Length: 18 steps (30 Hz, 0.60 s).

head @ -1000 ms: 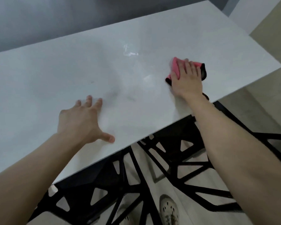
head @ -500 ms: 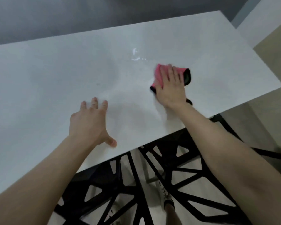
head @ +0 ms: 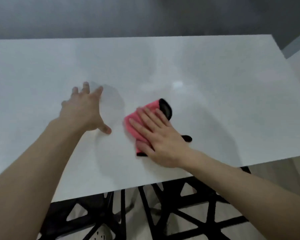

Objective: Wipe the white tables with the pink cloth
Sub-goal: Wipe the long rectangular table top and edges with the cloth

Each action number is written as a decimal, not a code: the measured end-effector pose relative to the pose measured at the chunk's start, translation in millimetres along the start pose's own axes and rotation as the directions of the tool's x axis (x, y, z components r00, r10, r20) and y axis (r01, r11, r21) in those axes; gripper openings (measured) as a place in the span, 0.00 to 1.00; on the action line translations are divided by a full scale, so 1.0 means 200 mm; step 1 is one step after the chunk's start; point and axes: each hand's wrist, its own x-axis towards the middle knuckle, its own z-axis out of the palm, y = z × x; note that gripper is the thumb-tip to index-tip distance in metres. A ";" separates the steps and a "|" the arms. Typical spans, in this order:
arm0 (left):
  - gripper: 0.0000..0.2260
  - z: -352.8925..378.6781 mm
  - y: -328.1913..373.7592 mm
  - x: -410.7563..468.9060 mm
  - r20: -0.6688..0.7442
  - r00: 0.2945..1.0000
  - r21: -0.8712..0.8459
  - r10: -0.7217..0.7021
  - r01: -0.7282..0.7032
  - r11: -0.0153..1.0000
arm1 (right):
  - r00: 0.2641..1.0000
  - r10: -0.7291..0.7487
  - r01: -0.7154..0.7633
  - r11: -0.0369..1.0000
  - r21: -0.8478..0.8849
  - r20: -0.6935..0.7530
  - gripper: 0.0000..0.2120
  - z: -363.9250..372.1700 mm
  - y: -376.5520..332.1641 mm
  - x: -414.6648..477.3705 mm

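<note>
We're mid-wipe on the white table (head: pixel 215 84). The pink cloth (head: pixel 150 106) lies flat on the table, a bit right of its middle and closer to its near edge than its far one. Our right hand (head: pixel 163 139) is pressed down on top of it. The grip is apart: fingers straight and laid over the fabric, nothing curled round it. Our left hand (head: pixel 83 111) is spread flat on the table left of its middle, grip apart too, just bracing.

To do this bit well, we'd say push with the whole palm so the cloth doesn't bunch. Overlap each pass, and take the strokes right out to the table's near edge and its right end. The bracing hand should shift off any patch that hasn't been wiped yet.

The folded cloth's long axis runs diagonally, from the table's near left toward its far right. The black-trimmed end points to the far right. The near end is smeared with motion blur, so we're only guessing there's black trim there as well.
</note>
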 end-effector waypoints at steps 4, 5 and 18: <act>0.69 0.00 -0.01 0.09 0.017 1.000 0.055 0.002 -0.003 0.999 | 0.979 0.198 -0.200 0.979 -0.031 -0.049 0.37 -0.13 0.58 0.15; 0.70 0.00 -0.01 0.08 0.009 1.000 0.061 0.004 -0.004 0.998 | 0.890 0.444 -0.448 0.894 -0.020 -0.106 0.38 -0.18 0.75 0.21; 0.71 -0.02 -0.05 0.08 -0.050 0.996 0.161 0.075 -0.066 0.985 | 0.816 0.557 -0.560 0.828 0.024 -0.154 0.37 -0.15 0.61 0.44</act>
